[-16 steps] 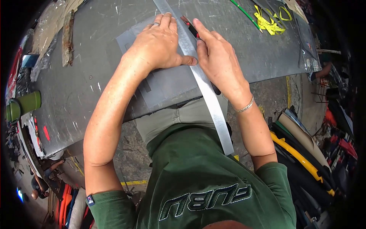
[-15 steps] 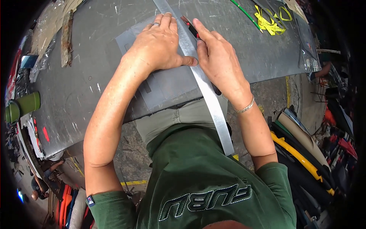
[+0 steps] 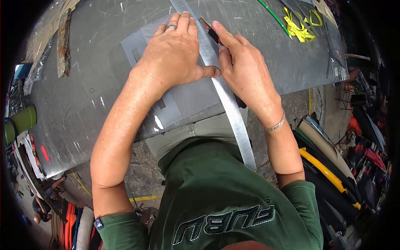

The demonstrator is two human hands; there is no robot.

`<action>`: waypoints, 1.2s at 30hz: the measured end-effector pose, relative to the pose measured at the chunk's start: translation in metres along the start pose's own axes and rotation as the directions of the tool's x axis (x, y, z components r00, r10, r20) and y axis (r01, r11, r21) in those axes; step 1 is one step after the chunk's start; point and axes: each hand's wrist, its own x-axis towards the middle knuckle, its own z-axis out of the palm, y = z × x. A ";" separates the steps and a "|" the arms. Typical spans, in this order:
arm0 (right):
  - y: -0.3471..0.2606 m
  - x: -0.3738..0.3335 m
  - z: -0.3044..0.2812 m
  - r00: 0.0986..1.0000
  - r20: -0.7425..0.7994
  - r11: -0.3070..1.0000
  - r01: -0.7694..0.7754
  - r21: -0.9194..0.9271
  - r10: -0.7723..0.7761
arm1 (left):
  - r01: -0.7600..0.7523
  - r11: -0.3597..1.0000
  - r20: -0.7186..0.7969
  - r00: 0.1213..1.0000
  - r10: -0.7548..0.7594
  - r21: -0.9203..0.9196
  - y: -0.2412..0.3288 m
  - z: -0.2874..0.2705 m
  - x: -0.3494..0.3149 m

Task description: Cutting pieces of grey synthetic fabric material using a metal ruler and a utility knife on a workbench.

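- The left hand [image 3: 173, 54] lies flat, thumb wide from its fingers and across the metal strip [image 3: 230, 108]; the grey sheet [image 3: 193, 98] is beneath.
- The right hand's [image 3: 246, 68] fingers close round a red-and-black cutter [image 3: 213, 35], its blade just beside the strip.
- Since half a second ago, only the view shifts noticeably; both grips match, so strip and cutter seem to keep their alignment.

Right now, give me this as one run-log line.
left hand: flat over grey sheet, thumb on metal strip | right hand: holding cutter beside strip | upper right: yellow tape, green pencil
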 end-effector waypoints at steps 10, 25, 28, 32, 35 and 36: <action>0.002 0.004 -0.002 1.000 0.018 1.000 0.020 -0.017 -0.020 | -0.011 1.000 -0.018 1.000 0.011 -0.003 0.000 0.001 0.001; -0.006 0.023 -0.024 0.979 0.175 0.985 0.123 -0.124 -0.100 | -0.251 0.956 -0.118 0.965 0.234 -0.150 0.008 -0.031 0.014; -0.018 0.024 -0.029 0.982 0.167 0.988 0.113 -0.110 -0.094 | -0.038 0.996 0.370 0.929 0.004 0.086 0.019 -0.055 0.018; -0.013 0.015 -0.028 0.975 0.128 0.966 0.201 -0.164 -0.182 | -0.084 0.989 0.370 0.929 0.034 0.121 0.018 -0.055 0.018; -0.013 0.004 -0.029 0.981 0.158 0.977 0.141 -0.162 -0.115 | -0.056 0.993 0.406 0.914 0.008 0.106 0.020 -0.058 0.019; -0.013 -0.001 -0.030 0.982 0.160 0.979 0.126 -0.157 -0.101 | -0.059 0.993 0.408 0.913 0.012 0.103 0.020 -0.059 0.020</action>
